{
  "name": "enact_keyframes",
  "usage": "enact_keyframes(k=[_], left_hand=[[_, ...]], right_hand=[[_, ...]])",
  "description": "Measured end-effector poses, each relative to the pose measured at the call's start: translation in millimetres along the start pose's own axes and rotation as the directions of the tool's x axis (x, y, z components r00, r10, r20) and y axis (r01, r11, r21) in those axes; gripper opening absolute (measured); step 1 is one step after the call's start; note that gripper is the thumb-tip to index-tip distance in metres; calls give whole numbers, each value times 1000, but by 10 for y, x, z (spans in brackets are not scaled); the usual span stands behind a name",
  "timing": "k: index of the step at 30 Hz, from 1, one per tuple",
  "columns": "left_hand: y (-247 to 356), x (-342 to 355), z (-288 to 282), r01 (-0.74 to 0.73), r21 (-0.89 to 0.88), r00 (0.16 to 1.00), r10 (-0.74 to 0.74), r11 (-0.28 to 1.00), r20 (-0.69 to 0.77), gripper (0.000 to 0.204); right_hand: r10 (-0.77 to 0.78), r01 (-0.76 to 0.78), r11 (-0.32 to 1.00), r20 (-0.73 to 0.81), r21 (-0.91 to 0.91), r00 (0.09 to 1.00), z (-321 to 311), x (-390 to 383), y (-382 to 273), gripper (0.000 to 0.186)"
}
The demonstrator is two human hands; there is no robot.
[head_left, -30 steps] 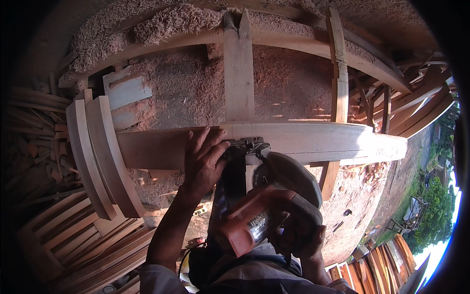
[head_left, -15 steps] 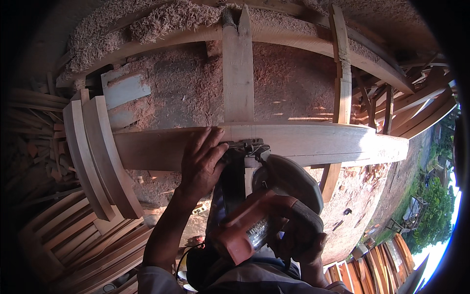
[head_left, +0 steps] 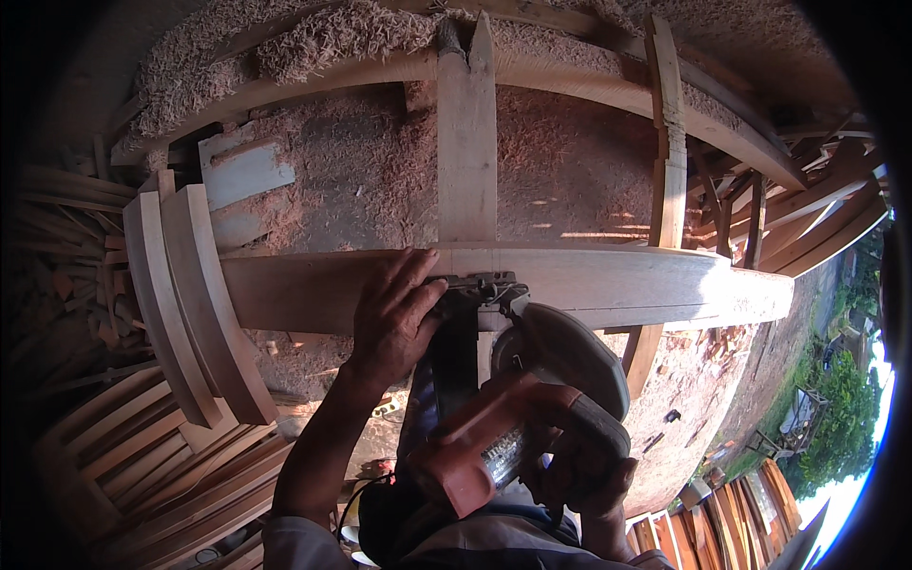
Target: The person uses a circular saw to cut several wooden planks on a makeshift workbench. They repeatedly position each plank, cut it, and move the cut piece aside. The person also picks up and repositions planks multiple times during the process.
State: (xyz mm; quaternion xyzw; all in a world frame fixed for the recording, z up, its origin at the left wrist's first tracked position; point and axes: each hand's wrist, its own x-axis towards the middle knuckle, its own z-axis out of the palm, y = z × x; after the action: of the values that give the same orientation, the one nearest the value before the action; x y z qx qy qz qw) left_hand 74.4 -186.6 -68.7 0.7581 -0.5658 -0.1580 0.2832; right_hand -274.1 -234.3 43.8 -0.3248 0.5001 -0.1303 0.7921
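Observation:
A long, curved wooden plank (head_left: 608, 275) lies crosswise in front of me. My left hand (head_left: 391, 318) rests on it with fingers stretched toward its far edge. The thumb side of that hand touches the metal base of a circular saw (head_left: 465, 446) at the plank's near side. My right hand (head_left: 594, 494) is wrapped round the saw's rear handle, its fingers partly hidden. The saw has a reddish motor housing and a dark rounded guard. Its blade's contact with the wood cannot be made out. A thin line runs along the plank's right part.
Upright-looking timbers (head_left: 465, 161) cross beneath the plank toward a long beam (head_left: 589, 76) heaped with shavings. Two curved wooden pieces (head_left: 204, 304) stand at the left. Stacked wood (head_left: 152, 456) fills the lower left, and more boards (head_left: 731, 508) lie lower right.
The whole view has shifted very slightly. Both hands and the saw keep nearly the same place against the plank.

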Motion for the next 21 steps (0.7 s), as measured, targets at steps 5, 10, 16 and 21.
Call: enact_keyframes(k=[5,10,16,21], left_hand=[[2,20,3,-1,-14,1000,1,1000,-4,42],[-12,23,0,-3,-26,1000,3,1000,-6,42],[-19,42,-8,-6,-8,1000,6,1000,3,40],[-9,59,-29,-6,5,1000,6,1000,-3,40]], right_hand=[[-30,27,996,29,87,999,10,32,38,113],[34,-29,988,-36,151,999,-183,-50,248,104],[-27,28,999,-26,34,999,-37,5,81,100],[-46,43,996,-49,-75,998,-16,38,35,102]])
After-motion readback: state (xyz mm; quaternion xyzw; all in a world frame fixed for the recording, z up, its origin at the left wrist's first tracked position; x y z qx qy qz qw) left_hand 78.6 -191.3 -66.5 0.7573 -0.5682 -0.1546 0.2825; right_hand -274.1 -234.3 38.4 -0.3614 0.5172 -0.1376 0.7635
